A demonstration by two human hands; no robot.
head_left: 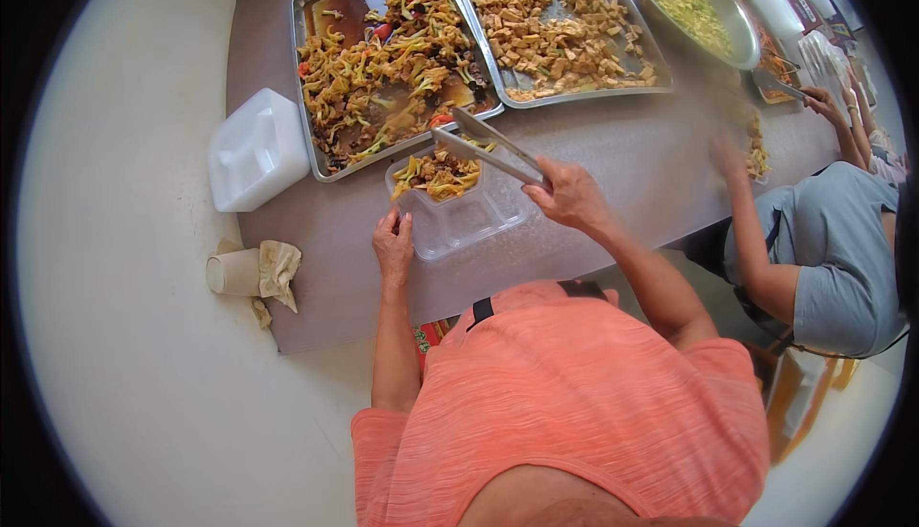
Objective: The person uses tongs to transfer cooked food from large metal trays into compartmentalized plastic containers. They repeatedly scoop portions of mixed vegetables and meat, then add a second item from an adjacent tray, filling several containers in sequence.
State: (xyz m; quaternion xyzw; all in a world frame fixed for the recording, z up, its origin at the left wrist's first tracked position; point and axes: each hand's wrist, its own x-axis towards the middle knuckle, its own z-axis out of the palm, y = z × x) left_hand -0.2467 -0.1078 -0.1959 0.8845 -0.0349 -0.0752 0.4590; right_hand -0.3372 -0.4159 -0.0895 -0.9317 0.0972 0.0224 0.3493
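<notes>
Metal tongs [490,148] are in my right hand [571,193], their tips over the far edge of a clear plastic compartment tray [467,229]. Cooked cauliflower with dark pieces [439,174] lies in the tray's upper left compartment, and a little more shows under the tongs. The nearer compartments hold no food. My left hand [393,240] is at the tray's left edge, fingers bent; whether it grips the rim I cannot tell. Just beyond the tray stands a large metal pan [305,107] of cauliflower with red and dark pieces.
A pan of diced tofu-like pieces [567,31] and a steel bowl [750,49] of chopped greens stand farther right. White stacked trays [258,154] and a paper cup [233,273] with crumpled tissue are by the left wall. A co-worker's blurred hand [729,157] moves at right; others work beyond.
</notes>
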